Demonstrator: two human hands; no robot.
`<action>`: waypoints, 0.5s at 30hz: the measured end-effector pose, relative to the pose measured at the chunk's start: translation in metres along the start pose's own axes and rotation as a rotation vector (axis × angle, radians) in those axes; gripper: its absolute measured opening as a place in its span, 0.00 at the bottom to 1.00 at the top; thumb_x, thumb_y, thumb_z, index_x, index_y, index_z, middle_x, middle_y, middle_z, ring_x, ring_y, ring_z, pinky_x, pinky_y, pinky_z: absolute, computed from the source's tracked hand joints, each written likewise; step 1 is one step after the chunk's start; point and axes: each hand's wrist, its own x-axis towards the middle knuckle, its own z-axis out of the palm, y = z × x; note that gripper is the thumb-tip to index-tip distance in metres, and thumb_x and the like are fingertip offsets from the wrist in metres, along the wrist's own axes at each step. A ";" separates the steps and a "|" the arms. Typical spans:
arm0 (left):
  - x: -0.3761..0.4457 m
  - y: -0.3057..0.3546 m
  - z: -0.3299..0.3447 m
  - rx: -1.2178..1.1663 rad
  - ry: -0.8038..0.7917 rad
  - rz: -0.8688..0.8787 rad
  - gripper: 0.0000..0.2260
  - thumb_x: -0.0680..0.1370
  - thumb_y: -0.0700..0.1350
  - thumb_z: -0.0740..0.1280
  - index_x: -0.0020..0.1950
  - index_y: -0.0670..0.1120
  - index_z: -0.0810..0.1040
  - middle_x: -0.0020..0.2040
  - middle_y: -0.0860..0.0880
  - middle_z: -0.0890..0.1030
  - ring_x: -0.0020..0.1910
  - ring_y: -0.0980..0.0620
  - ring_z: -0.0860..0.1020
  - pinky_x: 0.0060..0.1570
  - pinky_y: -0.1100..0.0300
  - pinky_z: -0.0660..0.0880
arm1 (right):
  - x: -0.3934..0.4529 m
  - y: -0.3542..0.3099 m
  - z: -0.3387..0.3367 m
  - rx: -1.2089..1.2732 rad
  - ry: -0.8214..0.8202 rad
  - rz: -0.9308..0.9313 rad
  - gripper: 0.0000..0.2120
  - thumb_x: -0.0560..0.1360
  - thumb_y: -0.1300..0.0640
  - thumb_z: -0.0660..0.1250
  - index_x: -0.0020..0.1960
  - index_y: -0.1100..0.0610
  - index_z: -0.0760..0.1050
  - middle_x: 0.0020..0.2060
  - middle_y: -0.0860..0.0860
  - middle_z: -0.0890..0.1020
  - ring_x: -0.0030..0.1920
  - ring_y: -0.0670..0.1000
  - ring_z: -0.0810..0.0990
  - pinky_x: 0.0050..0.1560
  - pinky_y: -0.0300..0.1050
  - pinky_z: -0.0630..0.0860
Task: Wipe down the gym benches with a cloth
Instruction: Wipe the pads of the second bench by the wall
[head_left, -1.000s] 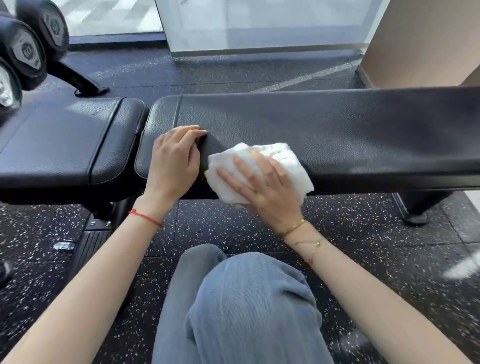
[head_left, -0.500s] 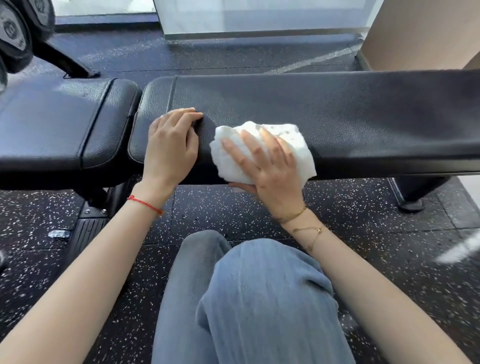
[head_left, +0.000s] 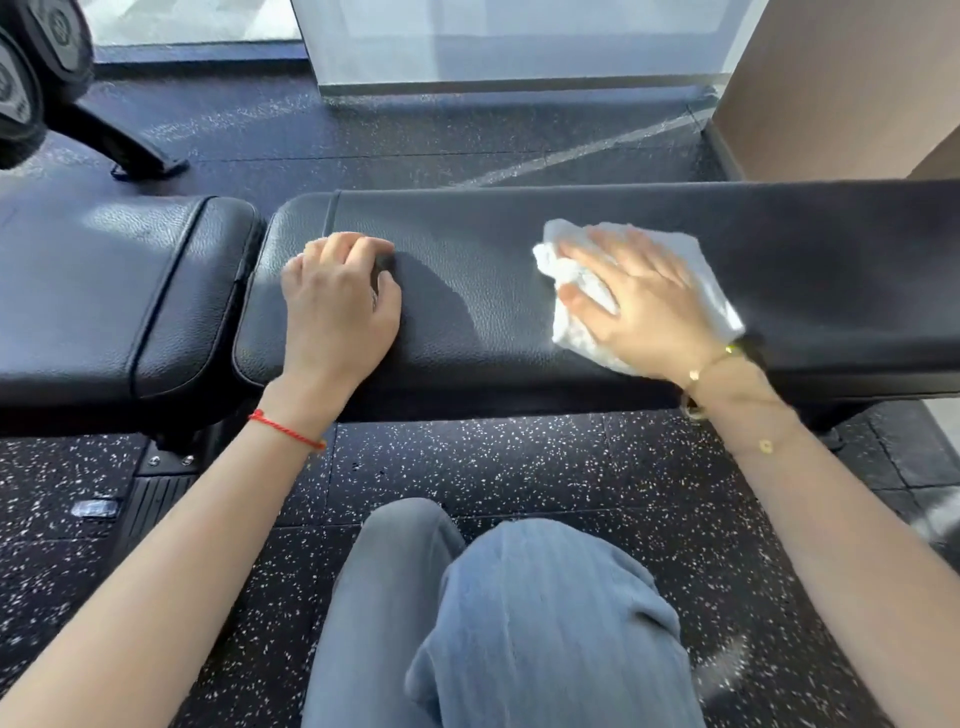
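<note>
Two hands: both rest on the long black bench pad (head_left: 519, 249), well apart from each other.
Knee: a leg in blue-grey trousers (head_left: 519, 623) fills the near middle, at 6 o'clock, above speckled black floor (head_left: 519, 457).
Floor room: a bare strip of speckled floor lies between the knee and the pad's near edge.
Left hand: the left hand (head_left: 337, 301), at 9 o'clock of the cloth, lies palm down near the pad's left end, fingers bent at the knuckles and holding nothing; a red string (head_left: 285, 428) circles its wrist.
Right hand: the right hand (head_left: 639, 306) presses flat, fingers straight and spread, on the white cloth (head_left: 701, 275); gold bracelets (head_left: 706, 364) sit on its wrist.
Cloth: crumpled on top of the pad, its lower corner reaching the near edge, with open pad stretching to 3 o'clock.
Seat pad: a shorter black pad (head_left: 104, 291) sits at 9 o'clock, split from the long one by a narrow gap.
Change: the cloth and right hand have slid rightward from beside the left hand; the left hand has stayed put.
Far side: dark floor, a glass panel (head_left: 519, 41) at 12 o'clock, a tan wall (head_left: 857, 78) at 2 o'clock.
Writing: dumbbell ends (head_left: 31, 78) at 10 o'clock bear badges too blurred to read.
</note>
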 end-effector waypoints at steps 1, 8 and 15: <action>0.006 0.001 0.006 0.019 0.001 -0.018 0.16 0.77 0.47 0.59 0.61 0.45 0.78 0.60 0.45 0.79 0.61 0.41 0.74 0.63 0.45 0.66 | 0.020 -0.001 0.004 -0.009 -0.051 -0.024 0.29 0.78 0.32 0.46 0.77 0.38 0.58 0.78 0.45 0.60 0.79 0.54 0.53 0.77 0.58 0.50; 0.041 0.000 0.036 0.110 0.005 -0.135 0.20 0.78 0.46 0.58 0.68 0.44 0.74 0.66 0.44 0.75 0.68 0.41 0.70 0.70 0.39 0.62 | 0.147 -0.059 0.024 -0.052 -0.125 -0.199 0.28 0.78 0.36 0.43 0.73 0.43 0.64 0.67 0.50 0.73 0.65 0.59 0.72 0.65 0.55 0.65; 0.073 0.010 0.038 0.137 -0.106 -0.221 0.19 0.79 0.45 0.59 0.69 0.44 0.73 0.67 0.43 0.74 0.70 0.41 0.69 0.73 0.38 0.59 | 0.175 -0.040 0.023 -0.030 -0.258 -0.217 0.28 0.77 0.30 0.50 0.68 0.44 0.70 0.59 0.52 0.78 0.55 0.60 0.77 0.58 0.54 0.67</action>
